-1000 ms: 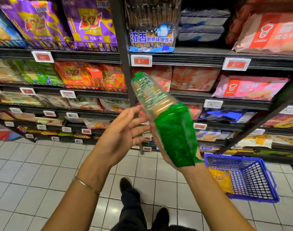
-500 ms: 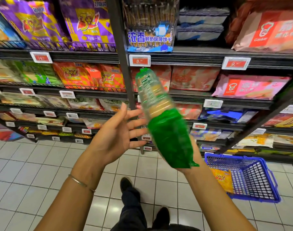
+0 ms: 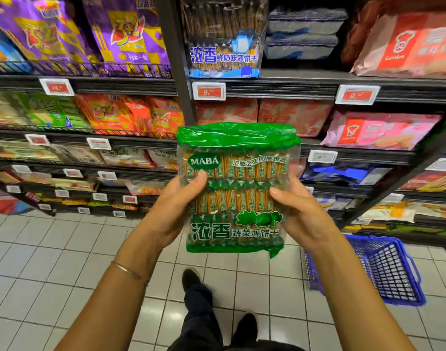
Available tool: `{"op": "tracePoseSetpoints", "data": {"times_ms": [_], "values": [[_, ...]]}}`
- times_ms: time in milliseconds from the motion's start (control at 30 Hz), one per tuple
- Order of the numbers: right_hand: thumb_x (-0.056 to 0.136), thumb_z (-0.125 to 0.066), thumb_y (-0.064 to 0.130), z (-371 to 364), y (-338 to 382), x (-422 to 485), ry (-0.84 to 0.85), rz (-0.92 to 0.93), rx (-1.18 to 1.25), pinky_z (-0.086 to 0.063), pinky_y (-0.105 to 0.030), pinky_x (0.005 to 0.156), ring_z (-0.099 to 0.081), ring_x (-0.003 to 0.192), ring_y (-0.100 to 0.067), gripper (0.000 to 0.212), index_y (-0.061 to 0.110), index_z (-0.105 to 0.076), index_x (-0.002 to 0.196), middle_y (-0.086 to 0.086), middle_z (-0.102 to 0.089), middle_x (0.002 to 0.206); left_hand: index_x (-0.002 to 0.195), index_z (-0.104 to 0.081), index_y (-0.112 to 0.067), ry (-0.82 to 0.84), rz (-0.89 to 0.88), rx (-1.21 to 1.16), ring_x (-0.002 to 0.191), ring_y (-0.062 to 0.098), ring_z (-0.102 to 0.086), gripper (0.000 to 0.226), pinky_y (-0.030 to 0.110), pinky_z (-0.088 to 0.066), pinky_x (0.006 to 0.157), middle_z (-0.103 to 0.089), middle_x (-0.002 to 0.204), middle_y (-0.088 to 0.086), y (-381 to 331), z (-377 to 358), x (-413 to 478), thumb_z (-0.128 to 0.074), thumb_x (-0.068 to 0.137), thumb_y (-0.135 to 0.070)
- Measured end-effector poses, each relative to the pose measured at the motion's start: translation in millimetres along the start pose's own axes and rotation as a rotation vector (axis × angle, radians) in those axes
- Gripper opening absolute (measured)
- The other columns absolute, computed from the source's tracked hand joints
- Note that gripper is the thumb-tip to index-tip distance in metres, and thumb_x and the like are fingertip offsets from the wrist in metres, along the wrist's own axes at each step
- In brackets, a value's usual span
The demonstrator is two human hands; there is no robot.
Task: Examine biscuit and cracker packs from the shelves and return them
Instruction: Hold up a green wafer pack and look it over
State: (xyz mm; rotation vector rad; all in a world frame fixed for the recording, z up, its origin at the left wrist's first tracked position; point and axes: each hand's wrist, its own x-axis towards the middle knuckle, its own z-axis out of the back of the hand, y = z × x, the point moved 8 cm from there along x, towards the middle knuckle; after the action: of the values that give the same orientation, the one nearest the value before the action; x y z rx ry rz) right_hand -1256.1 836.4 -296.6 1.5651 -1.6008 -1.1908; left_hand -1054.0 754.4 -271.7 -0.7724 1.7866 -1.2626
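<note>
A green and clear MABA cracker pack (image 3: 236, 188) is held upright in front of the shelves, its printed front facing me. My left hand (image 3: 173, 211) grips its left edge, thumb on the front. My right hand (image 3: 301, 214) grips the right edge the same way. Rows of thin crackers show through the clear film. The fingers behind the pack are hidden.
Shelves (image 3: 280, 83) full of biscuit bags rise ahead, with a blue cracker pack (image 3: 223, 54) on the top shelf and pink packs (image 3: 379, 131) to the right. A blue shopping basket (image 3: 384, 269) sits on the tiled floor at the right. My feet (image 3: 191, 278) are below.
The pack has turned from edge-on to front-facing. My left hand, open beside it before, now grips its left edge, so both hands hold it.
</note>
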Motion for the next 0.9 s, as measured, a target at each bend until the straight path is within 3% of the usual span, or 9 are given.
{"op": "tracePoseSetpoints", "data": {"times_ms": [167, 300, 367, 433, 567, 700, 767, 833, 900], "values": [[0.086, -0.07, 0.053, -2.2, 13.5, -1.5, -0.059, 0.053, 0.058, -0.037, -0.037, 0.117, -0.062, 0.119, 0.008, 0.034, 0.049, -0.074, 0.12, 0.026, -0.07, 0.127, 0.127, -0.061, -0.035, -0.057, -0.03, -0.045, 0.107, 0.002, -0.073, 0.079, 0.02, -0.06, 0.079, -0.078, 0.116, -0.014, -2.0, -4.7, 1.0, -0.059, 0.069, -0.089], [0.097, -0.028, 0.069, -6.8, 19.8, 1.6, -0.087, 0.032, 0.096, -0.03, -0.032, 0.114, -0.053, 0.122, 0.018, 0.044, 0.066, -0.072, 0.102, 0.045, -0.065, 0.114, 0.11, -0.07, -0.065, -0.184, -0.106, -0.161, 0.118, -0.002, -0.067, 0.069, 0.038, -0.051, 0.105, -0.073, 0.122, -0.025, -9.4, -3.6, -1.5, -0.029, 0.069, -0.102], [0.106, -0.028, 0.059, -4.0, 17.5, 1.1, -0.149, 0.035, 0.103, -0.035, -0.048, 0.12, -0.057, 0.133, -0.005, 0.048, 0.056, -0.076, 0.102, 0.028, -0.07, 0.125, 0.107, -0.076, -0.055, -0.244, -0.115, -0.245, 0.126, 0.014, -0.064, 0.06, 0.045, -0.05, 0.107, -0.076, 0.12, -0.016, -7.5, -2.7, -4.4, -0.021, 0.098, -0.077], [0.112, -0.029, 0.041, 2.1, 13.3, -0.2, -0.226, 0.039, 0.139, -0.055, -0.049, 0.101, -0.075, 0.104, -0.013, 0.057, 0.038, -0.083, 0.094, 0.009, -0.08, 0.105, 0.106, -0.078, -0.034, -0.291, -0.123, -0.275, 0.113, 0.023, -0.066, 0.058, 0.045, -0.05, 0.102, -0.08, 0.096, -0.008, -3.1, -2.3, -10.4, -0.021, 0.115, -0.036], [0.11, -0.031, 0.031, 13.4, 2.6, -4.3, -0.323, 0.0, 0.229, -0.063, -0.03, 0.065, -0.078, 0.075, -0.012, 0.062, 0.026, -0.083, 0.078, 0.004, -0.08, 0.08, 0.136, -0.049, 0.02, -0.274, -0.048, -0.445, 0.064, -0.019, -0.064, 0.035, 0.009, -0.054, 0.071, -0.057, 0.088, -0.008, 9.1, -5.5, -16.7, -0.032, 0.105, 0.018], [0.109, -0.032, 0.021, 15.7, 2.4, -5.4, -0.349, -0.03, 0.094, -0.062, -0.029, 0.064, -0.075, 0.087, -0.021, 0.057, 0.024, -0.081, 0.078, 0.0, -0.078, 0.091, 0.131, -0.064, -0.013, -0.285, -0.062, -0.229, 0.084, 0.004, -0.076, 0.045, 0.038, -0.062, 0.086, -0.08, 0.089, -0.005, 8.0, -5.0, -7.3, -0.023, 0.116, -0.023], [0.112, -0.031, 0.034, 9.1, 9.3, -2.8, -0.264, 0.005, 0.023, -0.055, -0.035, 0.094, -0.068, 0.112, -0.005, 0.047, 0.042, -0.076, 0.104, 0.015, -0.074, 0.116, 0.129, -0.072, -0.034, -0.209, -0.055, -0.169, 0.104, 0.012, -0.076, 0.057, 0.04, -0.063, 0.09, -0.08, 0.107, -0.009, 5.5, -7.4, 2.2, -0.023, 0.111, -0.057], [0.104, -0.03, 0.059, -0.8, 14.7, -2.9, -0.163, 0.001, -0.029, -0.021, -0.04, 0.118, -0.045, 0.122, 0.024, 0.035, 0.072, -0.062, 0.111, 0.05, -0.058, 0.116, 0.126, -0.068, -0.056, -0.092, 0.077, -0.135, 0.133, 0.02, -0.061, 0.071, 0.053, -0.055, 0.103, -0.072, 0.133, -0.009, 14.9, -12.9, 9.9, -0.021, 0.087, -0.091], [0.091, -0.036, 0.071, 0.8, 13.4, -3.5, -0.113, -0.074, -0.067, -0.013, -0.044, 0.119, -0.034, 0.135, 0.014, 0.036, 0.071, -0.059, 0.118, 0.053, -0.051, 0.114, 0.128, -0.06, -0.067, -0.016, 0.257, -0.167, 0.155, 0.025, -0.028, 0.086, 0.069, -0.026, 0.119, -0.048, 0.16, -0.006, 29.9, -13.7, 6.1, -0.021, 0.063, -0.108]]}}
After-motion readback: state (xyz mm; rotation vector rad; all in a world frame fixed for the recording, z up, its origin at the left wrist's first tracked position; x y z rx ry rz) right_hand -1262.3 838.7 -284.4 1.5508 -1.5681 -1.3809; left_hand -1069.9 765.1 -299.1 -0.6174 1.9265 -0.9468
